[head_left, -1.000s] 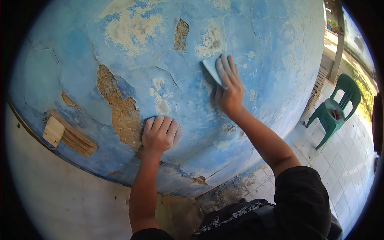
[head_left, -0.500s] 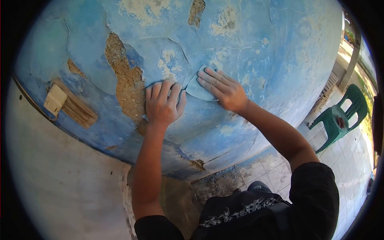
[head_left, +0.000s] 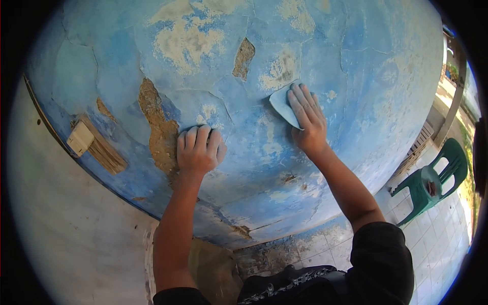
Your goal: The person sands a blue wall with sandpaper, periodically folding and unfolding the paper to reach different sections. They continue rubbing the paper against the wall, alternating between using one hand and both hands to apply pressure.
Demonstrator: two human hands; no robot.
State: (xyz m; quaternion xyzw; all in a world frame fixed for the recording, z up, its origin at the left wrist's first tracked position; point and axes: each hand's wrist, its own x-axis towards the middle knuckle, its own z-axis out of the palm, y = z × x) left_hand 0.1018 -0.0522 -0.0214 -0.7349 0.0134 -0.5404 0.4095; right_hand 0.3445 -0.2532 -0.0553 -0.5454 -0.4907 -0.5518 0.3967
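Note:
My right hand [head_left: 310, 121] presses a pale blue sheet of sandpaper [head_left: 284, 105] against the blue wall [head_left: 366, 107]. Its fingers lie over the sheet's right part, while the left part stands out from under them. To the left, my left hand [head_left: 199, 150] rests on the wall with its fingers curled inward. The fingertips are hidden, so whatever they may hold does not show. Beside that hand runs a long brown patch of bare plaster [head_left: 157, 127]. Pale dust coats the fingers of both hands.
Peeled white patches [head_left: 188, 40] and a small bare spot [head_left: 244, 58] mark the wall above. A white switch box [head_left: 80, 139] sits on a wooden board [head_left: 107, 154] at left. On the tiled floor [head_left: 422, 229] at right stands a green plastic chair [head_left: 422, 185].
My right hand has shifted right along the wall with the sandpaper and turned more upright. The left hand's fingers have curled in more. The camera view has tilted upward.

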